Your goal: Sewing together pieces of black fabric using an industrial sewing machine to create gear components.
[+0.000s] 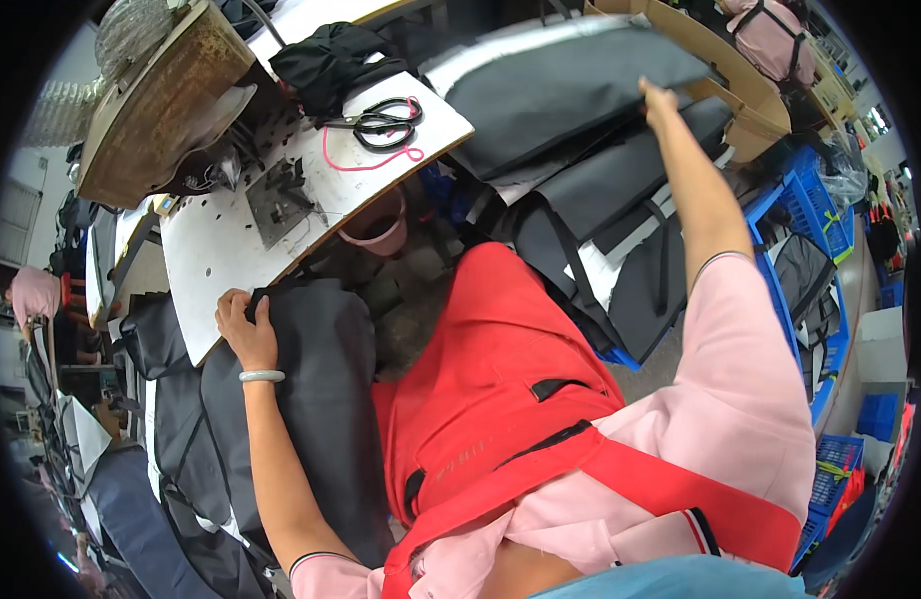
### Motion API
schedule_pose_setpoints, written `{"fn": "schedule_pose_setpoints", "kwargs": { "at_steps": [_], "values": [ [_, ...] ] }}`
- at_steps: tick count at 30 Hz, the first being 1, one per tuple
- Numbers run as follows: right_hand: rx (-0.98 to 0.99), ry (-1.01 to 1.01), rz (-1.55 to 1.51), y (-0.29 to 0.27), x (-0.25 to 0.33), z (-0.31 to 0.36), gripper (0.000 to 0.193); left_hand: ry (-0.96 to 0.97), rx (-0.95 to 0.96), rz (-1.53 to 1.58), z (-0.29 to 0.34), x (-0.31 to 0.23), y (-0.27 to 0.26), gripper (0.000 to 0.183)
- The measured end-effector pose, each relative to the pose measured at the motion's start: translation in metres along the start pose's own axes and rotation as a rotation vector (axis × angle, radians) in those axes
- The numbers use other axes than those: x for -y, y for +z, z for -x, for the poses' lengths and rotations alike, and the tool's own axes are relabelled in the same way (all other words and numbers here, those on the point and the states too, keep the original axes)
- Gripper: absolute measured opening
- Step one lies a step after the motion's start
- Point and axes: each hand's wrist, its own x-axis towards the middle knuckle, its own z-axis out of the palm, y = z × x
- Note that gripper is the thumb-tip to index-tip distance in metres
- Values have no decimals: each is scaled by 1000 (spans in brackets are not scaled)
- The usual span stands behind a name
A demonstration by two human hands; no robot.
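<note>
Forward, the right hand [662, 102] grips a grey panel [580, 85]; well apart, the left hand [247, 329] curls at the white table [203, 250] edge, its hold unclear. Between them lie scissors [359, 122] and pink cord [358, 169]; a cardboard box [762, 130] stands just beyond the panel.

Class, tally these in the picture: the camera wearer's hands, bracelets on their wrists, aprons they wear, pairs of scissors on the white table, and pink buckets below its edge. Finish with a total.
Hands: 2 (left hand, right hand)
Bracelets: 1 (pale bracelet)
Aprons: 1 (red apron)
Scissors: 1 (black-handled scissors)
Buckets: 1 (pink bucket)
Total: 6
</note>
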Motion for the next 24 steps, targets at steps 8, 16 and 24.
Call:
{"fn": "schedule_pose_setpoints", "kwargs": {
  "at_steps": [8,16,24],
  "values": [
    [66,-637,1002,5,-45,68,92,-3,38,10,-3,-8,-1,20],
    [599,-432,1451,88,-119,95,81,-81,102,29,-7,-13,5,30],
    [577,-499,1414,104,-121,88,81,-110,108,25,-11,-17,5,30]
  ]
}}
